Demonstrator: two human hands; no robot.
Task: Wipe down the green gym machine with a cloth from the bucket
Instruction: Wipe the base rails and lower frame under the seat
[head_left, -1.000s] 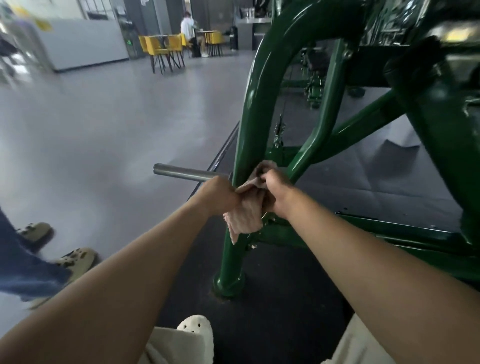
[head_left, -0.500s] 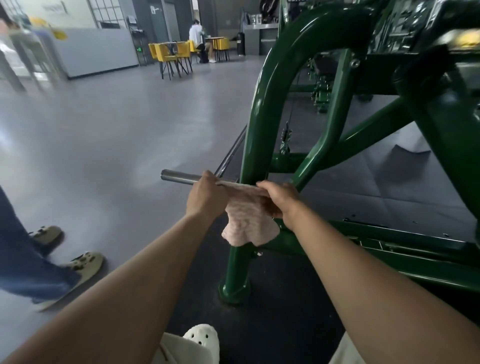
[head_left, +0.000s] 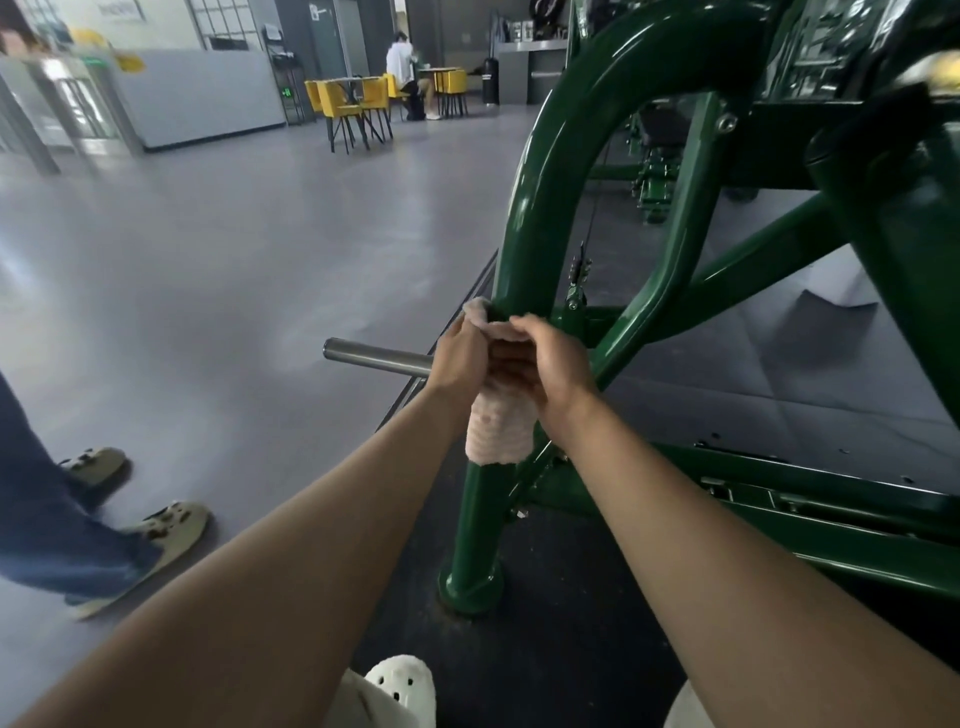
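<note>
both hands clasp pink cloth (head_left: 500, 426) around upright tube of green machine (head_left: 540, 208); left hand (head_left: 460, 358) and right hand (head_left: 550, 364) fingers curled tight, cloth end hanging below.

One wide-angle camera rides on the person's head, looking forward and down along both forearms (head_left: 311, 545). It sits close to the green machine (head_left: 524, 218), whose upright post fills the middle of the view; grey floor (head_left: 234, 270) and yellow chairs (head_left: 337, 104) recede far off left.
</note>
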